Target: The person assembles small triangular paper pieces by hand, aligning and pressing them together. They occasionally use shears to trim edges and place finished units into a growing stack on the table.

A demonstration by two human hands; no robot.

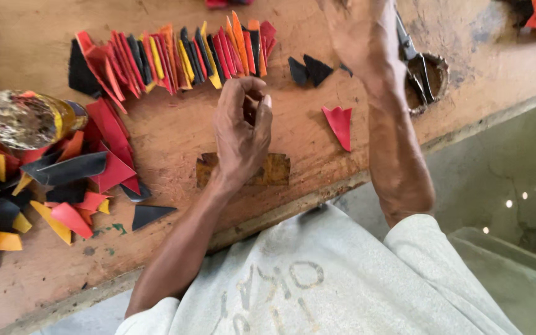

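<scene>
Left hand [241, 133] over table [175, 133], fingers curled narrow, contents not visible. Right hand [364, 37] above, finger state cannot tell. Row of coloured pieces [175, 56] beyond; red piece [339, 124] between arms; scissors [415, 62] in hole; bottle [26, 118] on scrap pile.

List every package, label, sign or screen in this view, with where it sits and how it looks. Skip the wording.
Round shiny bottle or jar with a yellow band: lying at the left edge of the wooden table, over the loose red, black and yellow pieces.
Faded grey lettering: on the person's white shirt, bottom centre.
No signs or screens.
</scene>
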